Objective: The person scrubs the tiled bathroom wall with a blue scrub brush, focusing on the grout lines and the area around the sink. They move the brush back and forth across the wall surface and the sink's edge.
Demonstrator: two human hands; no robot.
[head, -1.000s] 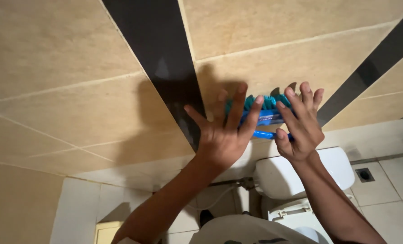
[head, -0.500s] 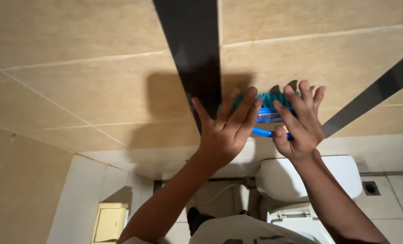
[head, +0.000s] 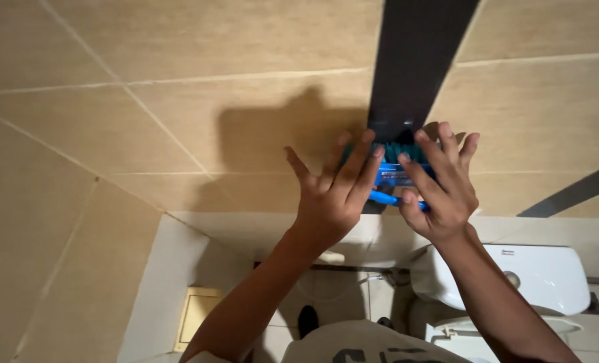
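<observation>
Blue brush point(head: 392, 176), teal bristles, beige tiled wall point(head: 178, 101), black stripe point(head: 417, 60)

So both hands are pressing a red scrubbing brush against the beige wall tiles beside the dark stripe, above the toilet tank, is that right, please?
Not quite: the scrubbing brush is blue with teal bristles, not red. The head view shows the left hand and right hand pressing it against the beige wall tiles beside the dark stripe, above the toilet tank.
</observation>
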